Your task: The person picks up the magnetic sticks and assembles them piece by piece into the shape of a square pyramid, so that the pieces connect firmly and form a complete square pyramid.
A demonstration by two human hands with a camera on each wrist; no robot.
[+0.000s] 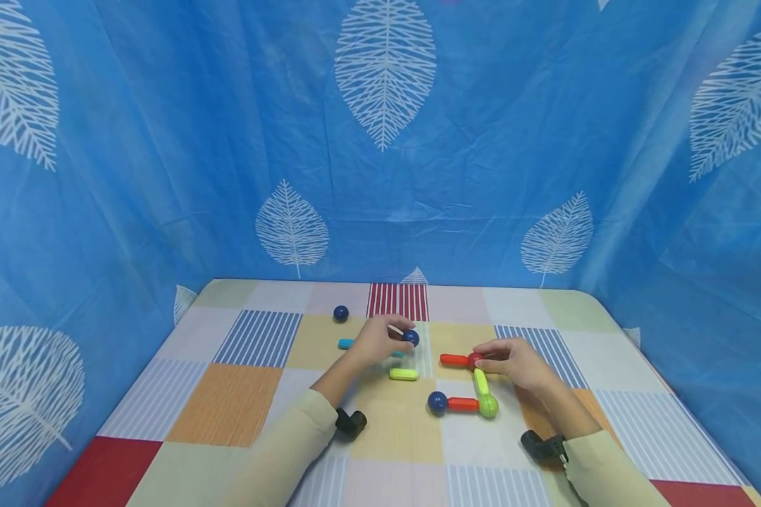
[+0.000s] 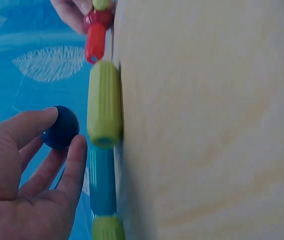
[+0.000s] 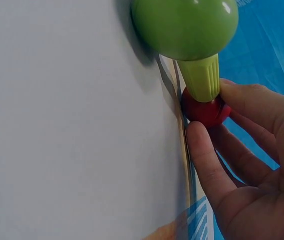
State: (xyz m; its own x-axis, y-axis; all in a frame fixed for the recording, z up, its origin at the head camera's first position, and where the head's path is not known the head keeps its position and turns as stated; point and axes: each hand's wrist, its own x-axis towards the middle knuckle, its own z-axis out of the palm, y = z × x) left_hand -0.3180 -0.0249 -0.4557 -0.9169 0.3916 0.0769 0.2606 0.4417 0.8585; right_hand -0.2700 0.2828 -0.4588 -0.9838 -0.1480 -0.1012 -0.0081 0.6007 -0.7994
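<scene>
My left hand (image 1: pixel 377 341) pinches a dark blue ball (image 1: pixel 411 338) between thumb and fingers; in the left wrist view the ball (image 2: pixel 64 129) looks lifted above the cloth. Under that hand lie a light blue rod (image 1: pixel 345 344), partly hidden, and a yellow-green rod (image 1: pixel 404 374). My right hand (image 1: pixel 517 362) holds a red ball (image 1: pixel 475 361) with thumb and fingertips. From this ball a red rod (image 1: pixel 454 360) points left, and another yellow-green rod (image 1: pixel 481 382) leads to a green ball (image 1: pixel 488 405). A second red rod (image 1: pixel 463 404) joins the green ball to another blue ball (image 1: pixel 437 403).
A loose blue ball (image 1: pixel 340 313) sits toward the back of the patchwork tablecloth (image 1: pixel 228 401). Blue curtains (image 1: pixel 456 183) with white leaf prints enclose the back and sides of the table. Black devices (image 1: pixel 351 424) are strapped at both wrists.
</scene>
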